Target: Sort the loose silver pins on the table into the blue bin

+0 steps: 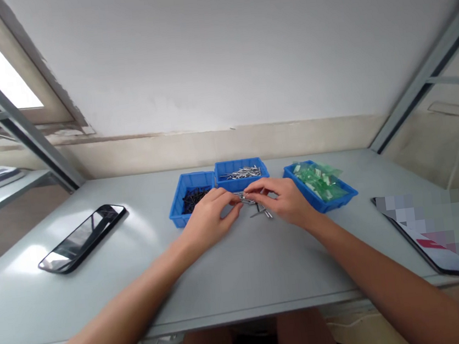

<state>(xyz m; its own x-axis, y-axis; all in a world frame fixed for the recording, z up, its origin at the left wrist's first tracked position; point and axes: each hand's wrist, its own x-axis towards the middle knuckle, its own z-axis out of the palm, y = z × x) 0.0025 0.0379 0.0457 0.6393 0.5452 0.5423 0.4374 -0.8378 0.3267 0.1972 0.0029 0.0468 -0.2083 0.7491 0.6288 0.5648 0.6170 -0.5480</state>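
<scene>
My left hand (211,214) is closed in a pinch, thumb and forefinger meeting at a small silver metal piece (241,196). Opposite it, my right hand (281,198) pinches at the same spot, its fingertips nearly touching the left ones. The piece is mostly hidden by the fingers, so its exact kind does not show. Several thin silver metal pins (264,212) lie loose on the table under my right hand. Just behind the hands stands a blue bin of silver pins (219,183). A blue bin of dark, thin pieces (180,219) is partly covered by my left hand.
To the right, a blue bin (328,206) holds green plastic packets (317,179). A black phone-like device (83,239) lies on the grey table (242,281) at left. A dark-edged flat panel (441,247), partly blurred out, lies at right. Metal frame posts (421,75) flank the table.
</scene>
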